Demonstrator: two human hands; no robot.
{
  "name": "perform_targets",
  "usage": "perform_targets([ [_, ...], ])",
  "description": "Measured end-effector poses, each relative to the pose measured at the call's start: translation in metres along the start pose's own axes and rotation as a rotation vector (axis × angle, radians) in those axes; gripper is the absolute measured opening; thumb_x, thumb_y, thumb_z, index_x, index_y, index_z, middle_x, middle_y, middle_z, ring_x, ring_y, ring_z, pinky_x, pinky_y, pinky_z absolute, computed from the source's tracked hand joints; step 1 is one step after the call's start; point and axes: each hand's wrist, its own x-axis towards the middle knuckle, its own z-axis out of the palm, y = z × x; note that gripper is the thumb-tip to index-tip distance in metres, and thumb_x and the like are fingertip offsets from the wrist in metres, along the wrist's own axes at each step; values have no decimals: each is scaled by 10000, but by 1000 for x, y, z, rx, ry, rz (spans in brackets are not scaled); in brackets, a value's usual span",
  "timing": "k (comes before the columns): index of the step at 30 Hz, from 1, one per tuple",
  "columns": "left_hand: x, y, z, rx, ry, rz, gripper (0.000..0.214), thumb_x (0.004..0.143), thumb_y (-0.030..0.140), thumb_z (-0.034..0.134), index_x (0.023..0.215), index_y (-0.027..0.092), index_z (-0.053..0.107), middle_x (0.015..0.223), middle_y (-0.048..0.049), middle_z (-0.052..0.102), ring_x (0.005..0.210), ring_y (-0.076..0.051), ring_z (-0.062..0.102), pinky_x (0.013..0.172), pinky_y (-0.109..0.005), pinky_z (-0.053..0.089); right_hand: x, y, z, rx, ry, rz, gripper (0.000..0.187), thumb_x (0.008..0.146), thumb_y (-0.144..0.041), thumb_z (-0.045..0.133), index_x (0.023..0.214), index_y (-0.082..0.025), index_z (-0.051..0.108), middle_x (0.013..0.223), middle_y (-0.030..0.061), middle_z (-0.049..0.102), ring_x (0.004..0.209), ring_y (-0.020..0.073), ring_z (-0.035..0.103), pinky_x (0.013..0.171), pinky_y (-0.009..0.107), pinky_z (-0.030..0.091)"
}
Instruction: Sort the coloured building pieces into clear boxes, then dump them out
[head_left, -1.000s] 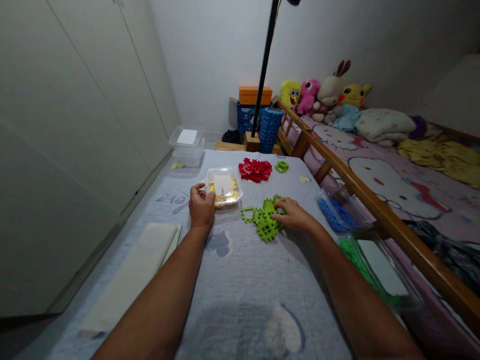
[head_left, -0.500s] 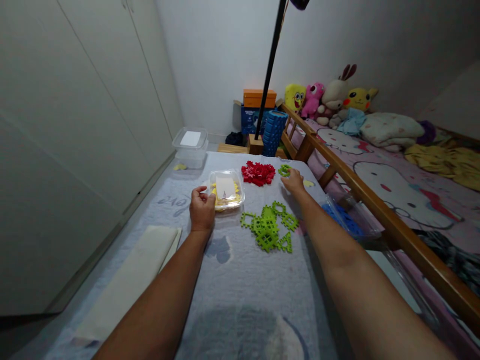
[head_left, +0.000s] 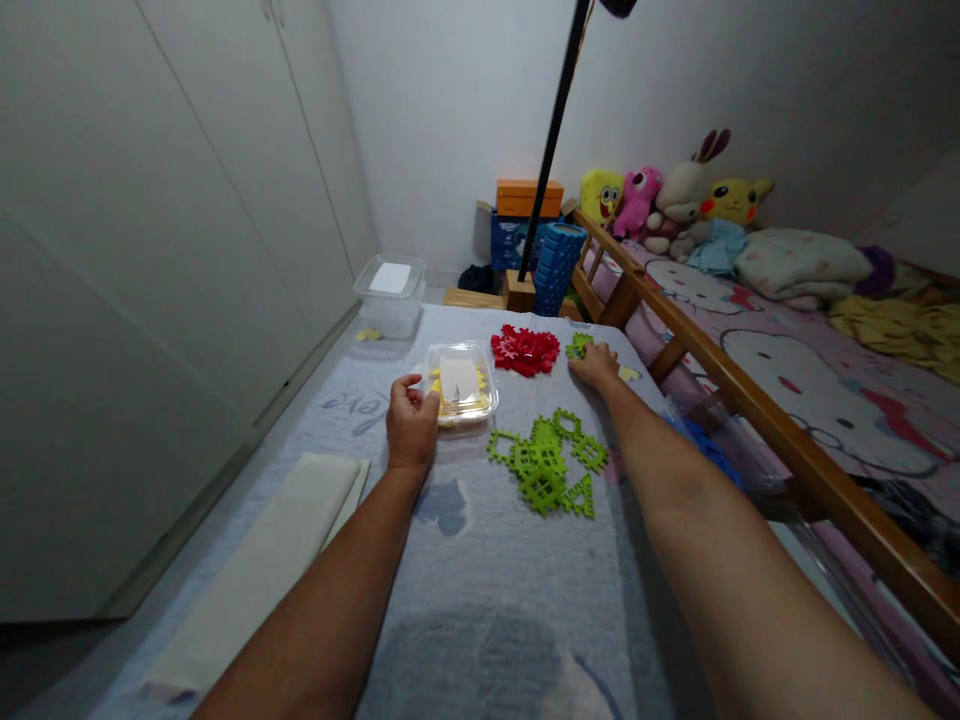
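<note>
My left hand (head_left: 412, 420) is beside the clear lidded plastic box (head_left: 480, 400); its thumb meets the box's near left corner and its loosely bent fingers stay apart. Yellow pieces and a white paper label show through the lid. At the far right of the table, my right hand (head_left: 598, 366) has its fingers closed on a green interlocking plastic piece (head_left: 578, 346), which is partly hidden by the hand. A pile of red interlocking pieces (head_left: 525, 350) lies between the box and my right hand. Nearer to me lie several loose green interlocking pieces (head_left: 544, 460), some square and one triangular.
An empty-looking clear box (head_left: 390, 295) stands at the table's far left corner. A folded cream cloth (head_left: 262, 570) lies at left. On the right, a clear box with blue pieces (head_left: 712, 450) sits by the wooden bed rail (head_left: 720, 350). A black pole (head_left: 555, 140) rises behind the table.
The view has shifted slightly, moving everything a little to the right in the picture. My hands stay at the same things, the left by the box and the right at the green piece.
</note>
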Motion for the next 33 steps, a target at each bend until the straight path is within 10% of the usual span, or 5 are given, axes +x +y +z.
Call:
perform_targets([
  [15,-1,6,0,1,9,-17,333,747,234,642,1074,197,594,702,72,499,625,-132,524,661,-260,426,-29,19,-34,105,2,-65,570,976,-618,457,811,-179,780,896,170,752,1010,327,677,924,459,452],
  [24,-1,3,0,-15,-5,-27,346,763,243,648,1103,196,602,720,64,502,640,-136,525,659,-261,415,-26,4,-3,112,69,-128,610,902,-502,596,1427,-191,594,1535,171,552,1385,353,511,1114,494,435],
  [33,5,-10,2,-64,1,-55,323,838,331,611,1131,194,610,752,46,512,682,-151,544,670,-278,418,-53,22,7,213,-35,-279,563,816,-400,644,1343,-205,660,1334,108,665,1247,295,600,1088,434,471],
])
